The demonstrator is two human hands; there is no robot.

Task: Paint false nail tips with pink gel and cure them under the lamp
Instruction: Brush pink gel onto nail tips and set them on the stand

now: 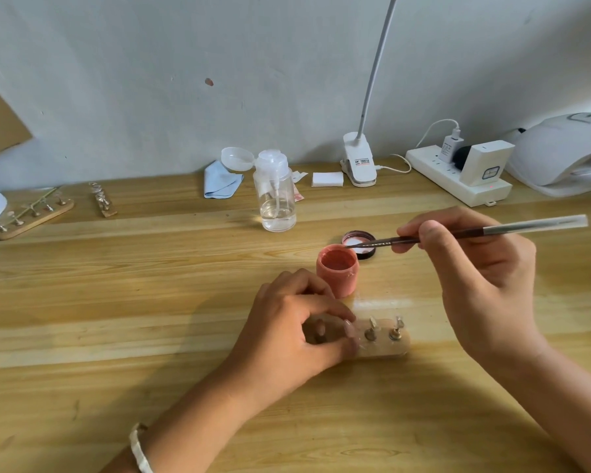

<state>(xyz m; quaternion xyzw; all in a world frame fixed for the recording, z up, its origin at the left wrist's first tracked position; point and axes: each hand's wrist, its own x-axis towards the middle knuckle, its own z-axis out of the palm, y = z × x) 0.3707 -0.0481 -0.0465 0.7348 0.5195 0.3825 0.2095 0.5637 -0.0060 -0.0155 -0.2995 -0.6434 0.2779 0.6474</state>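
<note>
An open pot of pink gel point(337, 270) stands mid-table, its black lid point(359, 243) lying just behind it. My right hand point(471, 268) pinches a thin brush point(492, 231), whose tip reaches the far rim of the pot. My left hand point(287, 332) grips the left end of a small wooden nail holder point(386, 339) in front of the pot. Two metal pegs with nail tips stand free on the holder's right; the rest is hidden under my fingers. The white curing lamp point(560, 151) sits at the far right.
A clear pump bottle point(276, 192) stands behind the pot, with a blue cloth point(219, 180), white pads point(327, 179) and a clip lamp point(359, 162) along the wall. A power strip point(458, 179) lies at right. Two more nail holders point(31, 213) rest at far left.
</note>
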